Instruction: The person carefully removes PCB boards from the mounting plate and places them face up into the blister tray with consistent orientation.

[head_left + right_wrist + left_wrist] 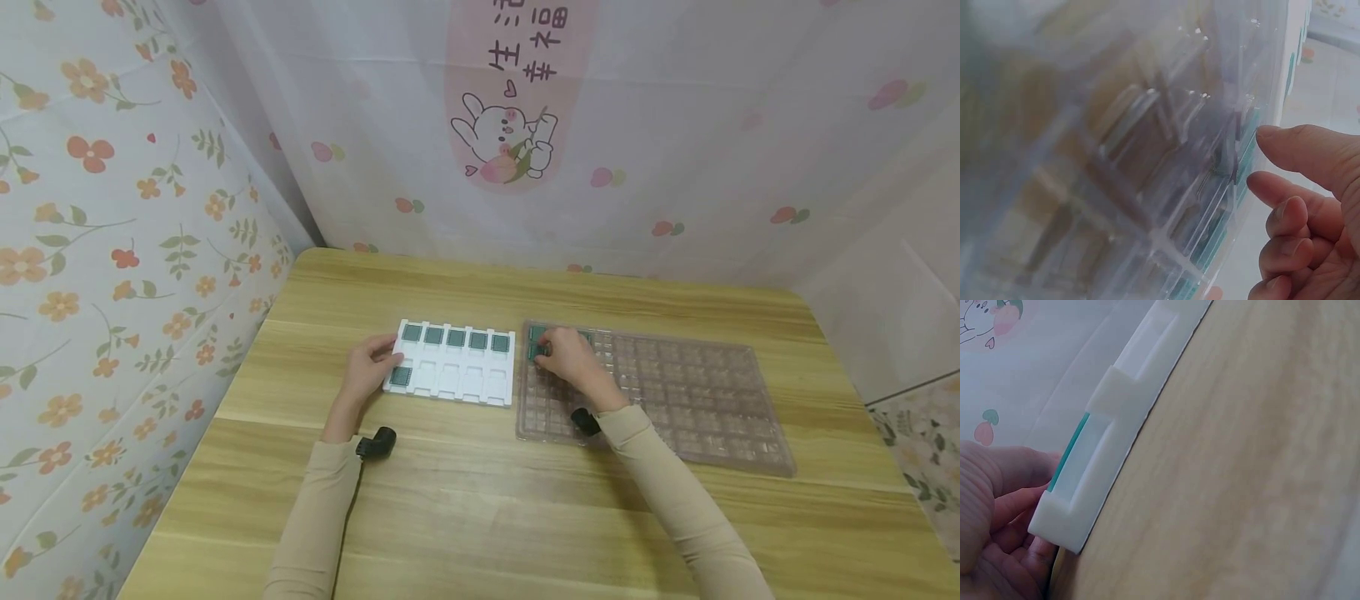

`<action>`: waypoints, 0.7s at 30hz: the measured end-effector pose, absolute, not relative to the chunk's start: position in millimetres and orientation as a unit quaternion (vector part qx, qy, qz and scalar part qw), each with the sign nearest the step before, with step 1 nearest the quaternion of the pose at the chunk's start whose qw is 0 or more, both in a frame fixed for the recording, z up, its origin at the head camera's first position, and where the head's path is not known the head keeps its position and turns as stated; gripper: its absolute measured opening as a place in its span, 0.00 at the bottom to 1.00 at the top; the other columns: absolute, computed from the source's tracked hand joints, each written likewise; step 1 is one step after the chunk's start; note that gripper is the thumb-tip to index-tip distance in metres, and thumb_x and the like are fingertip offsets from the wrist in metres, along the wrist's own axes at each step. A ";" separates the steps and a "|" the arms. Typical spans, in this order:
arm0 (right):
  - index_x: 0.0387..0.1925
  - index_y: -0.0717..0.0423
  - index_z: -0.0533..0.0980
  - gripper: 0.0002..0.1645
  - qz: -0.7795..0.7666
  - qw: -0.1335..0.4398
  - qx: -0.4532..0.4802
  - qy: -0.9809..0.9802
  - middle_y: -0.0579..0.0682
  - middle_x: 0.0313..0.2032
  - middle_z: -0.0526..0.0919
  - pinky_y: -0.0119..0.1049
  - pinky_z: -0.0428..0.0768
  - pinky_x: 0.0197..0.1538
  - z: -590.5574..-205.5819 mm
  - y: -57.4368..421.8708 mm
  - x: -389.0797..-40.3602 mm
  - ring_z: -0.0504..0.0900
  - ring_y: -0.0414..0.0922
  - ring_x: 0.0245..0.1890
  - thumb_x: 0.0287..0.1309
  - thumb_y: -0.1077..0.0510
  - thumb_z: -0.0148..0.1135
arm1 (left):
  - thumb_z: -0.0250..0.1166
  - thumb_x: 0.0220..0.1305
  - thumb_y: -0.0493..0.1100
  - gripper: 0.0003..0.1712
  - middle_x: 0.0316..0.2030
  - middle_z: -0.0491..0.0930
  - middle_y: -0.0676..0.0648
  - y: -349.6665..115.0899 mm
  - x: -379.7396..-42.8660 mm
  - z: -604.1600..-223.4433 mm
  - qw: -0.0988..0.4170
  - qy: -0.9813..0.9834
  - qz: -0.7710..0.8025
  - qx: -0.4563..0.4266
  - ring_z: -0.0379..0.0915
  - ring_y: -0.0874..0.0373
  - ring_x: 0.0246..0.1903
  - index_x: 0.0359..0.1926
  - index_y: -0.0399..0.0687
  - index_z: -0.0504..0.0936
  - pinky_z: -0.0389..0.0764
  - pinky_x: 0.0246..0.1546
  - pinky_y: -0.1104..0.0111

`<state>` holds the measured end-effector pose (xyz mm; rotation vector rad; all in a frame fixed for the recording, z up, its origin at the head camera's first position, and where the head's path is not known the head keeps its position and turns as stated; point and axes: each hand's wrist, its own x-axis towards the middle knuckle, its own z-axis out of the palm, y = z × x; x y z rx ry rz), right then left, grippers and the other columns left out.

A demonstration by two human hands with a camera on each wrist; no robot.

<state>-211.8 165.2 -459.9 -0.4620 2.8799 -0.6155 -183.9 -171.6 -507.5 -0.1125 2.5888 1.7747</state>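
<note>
My left hand (367, 367) holds the left end of a white pocketed tray (450, 364), its fingers curled at the tray's corner. Five small green square chips, better told as several (455, 337), fill the tray's far row. One more green chip (401, 377) sits in the near row at the left. My right hand (572, 358) reaches over a clear plastic tray (675, 400) at its far left corner. Its thumb and forefinger stand at the edges of a green chip (536, 352) there, pinching it, with the other fingers curled.
Further green chips lie in the clear tray's far left pockets, partly behind my right hand. Both trays rest side by side on a wooden table (465, 500). A printed curtain (645, 125) hangs along the far edge; a flowered one (97, 292) hangs at the left.
</note>
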 end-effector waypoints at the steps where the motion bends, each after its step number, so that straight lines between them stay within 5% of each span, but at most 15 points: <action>1: 0.41 0.68 0.79 0.15 -0.206 0.076 -0.156 0.963 0.56 0.32 0.81 0.32 0.76 0.25 -460.1 164.3 -211.7 0.75 0.42 0.23 0.53 0.61 0.67 | 0.63 0.58 0.32 0.24 0.55 0.72 0.32 -171.7 -183.7 -507.4 0.001 0.825 0.564 -0.036 0.71 0.42 0.54 0.56 0.30 0.73 0.74 0.55 0.56; 7: 0.42 0.67 0.79 0.16 -0.221 0.077 -0.162 0.959 0.59 0.39 0.83 0.33 0.78 0.27 -460.8 158.2 -210.0 0.73 0.41 0.20 0.53 0.61 0.66 | 0.63 0.58 0.31 0.24 0.55 0.72 0.33 -171.7 -184.0 -508.1 -0.002 0.825 0.564 -0.034 0.71 0.43 0.53 0.56 0.29 0.74 0.75 0.54 0.57; 17: 0.42 0.65 0.80 0.15 -0.226 0.077 -0.161 0.958 0.56 0.34 0.82 0.29 0.69 0.21 -457.9 148.1 -206.3 0.65 0.39 0.15 0.53 0.61 0.66 | 0.63 0.58 0.31 0.24 0.55 0.71 0.32 -172.2 -184.9 -507.7 -0.004 0.821 0.570 -0.034 0.70 0.41 0.54 0.56 0.29 0.73 0.74 0.55 0.57; 21: 0.42 0.66 0.80 0.16 -0.228 0.077 -0.171 0.955 0.51 0.24 0.78 0.27 0.66 0.19 -457.9 143.4 -205.4 0.63 0.38 0.14 0.53 0.61 0.66 | 0.63 0.57 0.31 0.24 0.55 0.72 0.32 -172.6 -184.5 -508.0 -0.007 0.824 0.566 -0.031 0.71 0.41 0.53 0.56 0.29 0.73 0.75 0.54 0.56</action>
